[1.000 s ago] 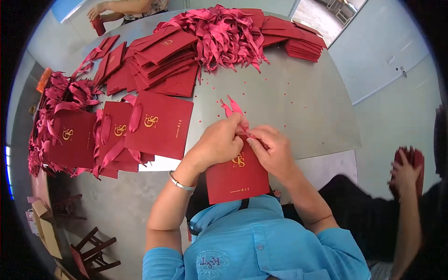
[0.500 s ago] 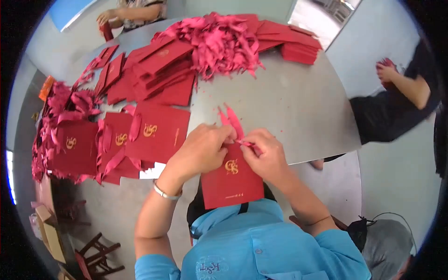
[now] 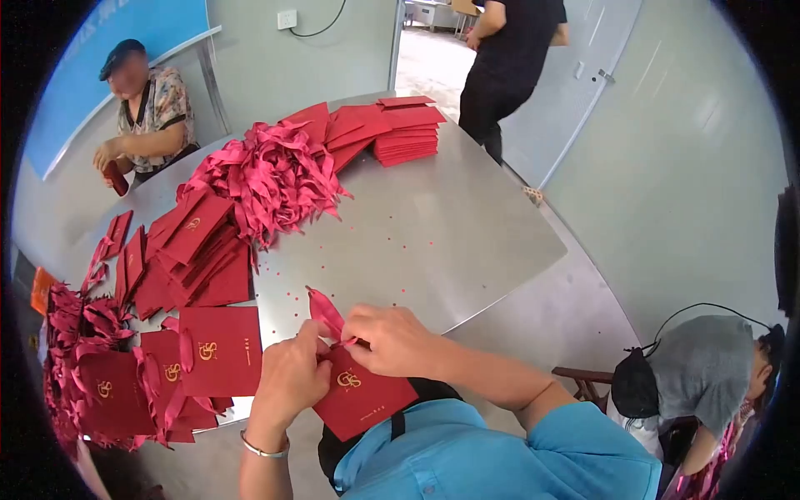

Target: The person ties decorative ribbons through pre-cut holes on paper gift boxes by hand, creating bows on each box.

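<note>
A red paper bag [image 3: 371,400] with a gold emblem rests upright against my lap at the table's near edge. My left hand [image 3: 292,371] is closed at the bag's top left corner, pinching the bag and ribbon. A pink ribbon [image 3: 323,311] rises from the bag's top edge between my hands. My right hand [image 3: 387,340] is closed on the ribbon at the top right, thumb and fingers pressed together. Fingertips of both hands nearly meet, and they hide the spot where ribbon and bag join.
A heap of pink ribbons [image 3: 275,179] lies on the metal table [image 3: 467,225], beside stacked flat red bags [image 3: 408,133]. Finished-looking bags with ribbons [image 3: 221,350] hang over the left edge. One person [image 3: 154,125] sits across, another [image 3: 517,67] stands by the doorway, a third [image 3: 700,367] bends at right.
My view has tilted up and turned right. The person in black has moved to the doorway. Both hands stay at the bag's top, still pinching.
</note>
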Demonstrator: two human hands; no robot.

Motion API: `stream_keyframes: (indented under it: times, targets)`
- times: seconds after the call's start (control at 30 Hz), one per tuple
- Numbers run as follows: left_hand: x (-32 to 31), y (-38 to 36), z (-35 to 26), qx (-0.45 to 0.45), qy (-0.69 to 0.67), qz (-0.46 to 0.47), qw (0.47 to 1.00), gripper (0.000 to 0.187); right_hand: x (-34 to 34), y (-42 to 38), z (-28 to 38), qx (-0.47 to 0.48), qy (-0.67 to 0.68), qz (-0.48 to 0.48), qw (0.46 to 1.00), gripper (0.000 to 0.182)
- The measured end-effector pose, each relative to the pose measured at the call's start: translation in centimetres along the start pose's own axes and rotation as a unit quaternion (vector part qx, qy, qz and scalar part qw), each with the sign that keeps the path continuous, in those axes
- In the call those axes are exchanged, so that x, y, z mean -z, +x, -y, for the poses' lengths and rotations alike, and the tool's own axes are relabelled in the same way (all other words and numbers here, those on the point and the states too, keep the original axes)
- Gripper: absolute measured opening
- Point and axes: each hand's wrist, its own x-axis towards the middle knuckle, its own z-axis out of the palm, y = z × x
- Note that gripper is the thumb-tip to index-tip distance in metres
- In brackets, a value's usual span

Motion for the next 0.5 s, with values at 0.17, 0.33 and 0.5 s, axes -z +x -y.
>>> stream_keyframes:
  times: [0.17,0.33,0.5]
  targets:
    - [-0.2,-0.4,-0.2,0.024,0.003,0.001,1.0,0.038,0.2,0.0,0.6,0.025,-0.019,0.008,0.999,0.008]
    - [-1.0,-1.0,-0.3,0.028,-0.006,-0.043,0.999,0.035,-0.3,0.0,0.8,0.022,-0.027,-0.002,0.999,0.008]
    - [-1.0,-1.4,-0.2,0.01,-0.042,-0.047,0.998,0.034,0.4,0.2,0.7,0.015,-0.027,0.035,0.999,0.008]
